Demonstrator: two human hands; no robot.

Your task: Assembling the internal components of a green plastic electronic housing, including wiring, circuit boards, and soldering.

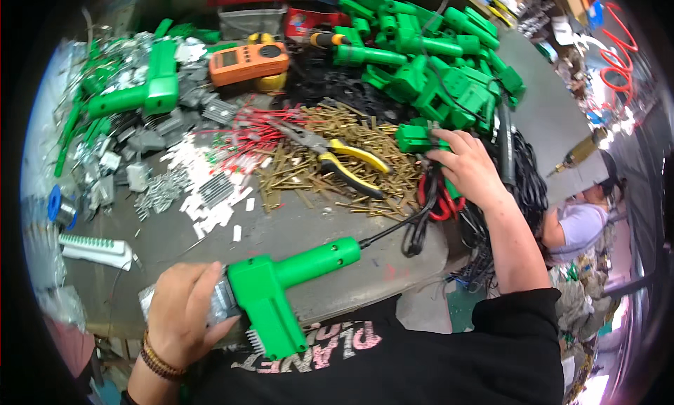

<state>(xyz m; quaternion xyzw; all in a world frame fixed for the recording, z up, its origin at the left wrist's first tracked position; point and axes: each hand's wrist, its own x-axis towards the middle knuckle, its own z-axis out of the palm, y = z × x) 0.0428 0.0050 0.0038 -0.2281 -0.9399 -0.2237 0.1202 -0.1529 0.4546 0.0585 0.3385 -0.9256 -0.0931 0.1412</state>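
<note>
At the lower left, my left hand (184, 303) is closed around the grey metal end (223, 301) of a green T-shaped corded tool (270, 285). The tool lies tilted in front of my shirt, with a metal comb-like row of teeth (255, 340) along its lower part. A black cord (390, 228) runs from its handle toward the right. My right hand (469, 167) reaches to the right side of the table, its fingers curled over the end of a green plastic housing (413, 138). Its palm hides part of that piece. Red-handled pliers or scissors (441, 200) lie just below this hand.
Yellow-and-black pliers (351, 167) rest on a heap of brass strips (302, 170). More green housings (435, 68) pile up behind. An orange multimeter (249, 62), white pieces (203, 184) and grey metal parts (161, 127) lie left. Black cables (526, 180) hang right; another person (579, 219) sits beyond.
</note>
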